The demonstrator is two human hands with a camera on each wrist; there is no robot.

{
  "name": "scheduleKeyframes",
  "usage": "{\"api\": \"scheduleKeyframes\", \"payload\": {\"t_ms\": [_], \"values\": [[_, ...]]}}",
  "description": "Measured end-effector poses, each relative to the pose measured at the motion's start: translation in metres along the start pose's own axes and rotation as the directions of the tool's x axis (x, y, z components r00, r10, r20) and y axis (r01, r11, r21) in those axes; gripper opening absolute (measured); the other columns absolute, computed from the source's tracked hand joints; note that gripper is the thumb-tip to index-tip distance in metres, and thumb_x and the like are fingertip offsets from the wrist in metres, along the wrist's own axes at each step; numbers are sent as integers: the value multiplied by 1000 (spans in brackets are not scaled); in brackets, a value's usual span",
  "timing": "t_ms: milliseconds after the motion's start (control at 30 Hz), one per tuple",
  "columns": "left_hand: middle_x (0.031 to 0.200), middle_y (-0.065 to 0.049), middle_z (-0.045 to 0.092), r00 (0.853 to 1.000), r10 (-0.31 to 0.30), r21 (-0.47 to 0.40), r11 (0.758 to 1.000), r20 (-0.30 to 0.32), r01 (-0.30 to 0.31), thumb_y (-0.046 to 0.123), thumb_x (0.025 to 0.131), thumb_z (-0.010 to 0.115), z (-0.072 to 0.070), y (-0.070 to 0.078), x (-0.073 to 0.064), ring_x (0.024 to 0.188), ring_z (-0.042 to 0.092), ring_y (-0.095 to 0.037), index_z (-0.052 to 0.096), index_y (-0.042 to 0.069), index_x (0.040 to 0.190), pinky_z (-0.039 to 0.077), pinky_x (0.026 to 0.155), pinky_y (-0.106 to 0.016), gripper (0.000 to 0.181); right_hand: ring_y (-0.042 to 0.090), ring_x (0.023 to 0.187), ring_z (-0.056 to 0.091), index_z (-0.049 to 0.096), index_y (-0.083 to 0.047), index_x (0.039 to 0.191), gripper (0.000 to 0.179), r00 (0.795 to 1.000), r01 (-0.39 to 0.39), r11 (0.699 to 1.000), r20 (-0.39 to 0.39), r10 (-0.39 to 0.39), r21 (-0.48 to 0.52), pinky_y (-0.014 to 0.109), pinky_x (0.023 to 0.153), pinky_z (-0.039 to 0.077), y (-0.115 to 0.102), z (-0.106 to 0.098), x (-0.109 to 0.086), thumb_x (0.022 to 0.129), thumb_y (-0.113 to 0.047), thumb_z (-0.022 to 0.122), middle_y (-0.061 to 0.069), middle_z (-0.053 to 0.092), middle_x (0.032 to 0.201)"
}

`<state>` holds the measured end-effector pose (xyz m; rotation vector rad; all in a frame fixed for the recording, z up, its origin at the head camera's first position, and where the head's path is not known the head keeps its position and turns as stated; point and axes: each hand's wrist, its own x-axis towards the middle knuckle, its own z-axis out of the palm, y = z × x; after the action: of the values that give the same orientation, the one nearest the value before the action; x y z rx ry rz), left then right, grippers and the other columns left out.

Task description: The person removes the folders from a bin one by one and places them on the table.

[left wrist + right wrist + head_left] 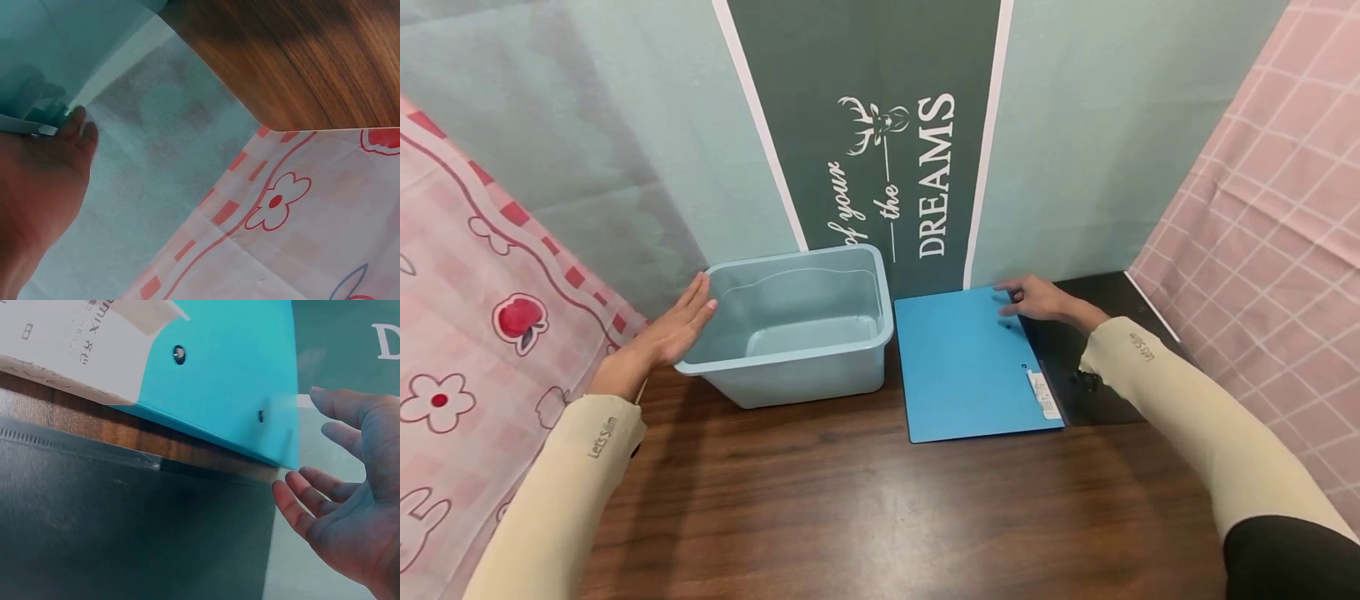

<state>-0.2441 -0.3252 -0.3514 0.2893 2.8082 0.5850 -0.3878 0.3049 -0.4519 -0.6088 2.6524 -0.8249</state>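
A light blue plastic bin [790, 375] stands on the wooden table at the left. My left hand [683, 329] lies along its left rim with the fingers straight. In the left wrist view the fingertips [77, 117] are right at the bin's edge. To the right of the bin lies a blue file folder [962, 367] with a white label on its spine. My right hand [1036, 298] is at the folder's far right corner. In the right wrist view its fingers [347, 403] are spread apart beside that corner, with nothing gripped.
A black folder [1082, 346] with a clear plastic edge lies right of the blue one, partly behind the right forearm. A green cloth backdrop [1060, 167] rises behind the table [865, 517]. Pink cloths hang at the left [467, 333] and right [1285, 250].
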Motion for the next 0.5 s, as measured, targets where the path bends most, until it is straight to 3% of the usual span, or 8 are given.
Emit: {"api": "scheduleKeyframes", "payload": {"t_ms": [167,300,367,500], "values": [[174,-13,-26,998,-52,95,994,21,50,55,115,16,-2,3,-2,160,1,-51,-18,10,166,18,118,-77,77,55,136,51,48,2,155,60,999,30,997,-24,-32,-66,69,107,46,-14,-11,-6,103,-19,70,35,48,153],[174,-16,-23,998,-58,144,988,26,54,57,114,19,-3,4,-4,157,9,-55,-17,8,167,24,116,-75,80,56,144,43,45,2,157,64,998,51,987,-36,-57,-150,71,112,40,-24,-20,-11,103,-19,70,33,44,159],[174,-20,-20,999,-48,162,986,23,44,56,114,21,-3,3,-4,156,10,-56,-14,5,167,22,119,-73,81,55,145,42,44,3,158,65,996,64,978,-46,-75,-199,70,114,38,-27,-25,-13,103,-19,70,32,43,160],[174,-25,-16,1000,-26,183,983,8,24,56,114,23,-4,3,-1,159,1,-52,-10,0,167,6,126,-68,83,54,145,43,43,6,157,65,989,97,959,-82,-122,-265,69,116,37,-37,-34,-17,104,-21,68,33,43,159]]}}
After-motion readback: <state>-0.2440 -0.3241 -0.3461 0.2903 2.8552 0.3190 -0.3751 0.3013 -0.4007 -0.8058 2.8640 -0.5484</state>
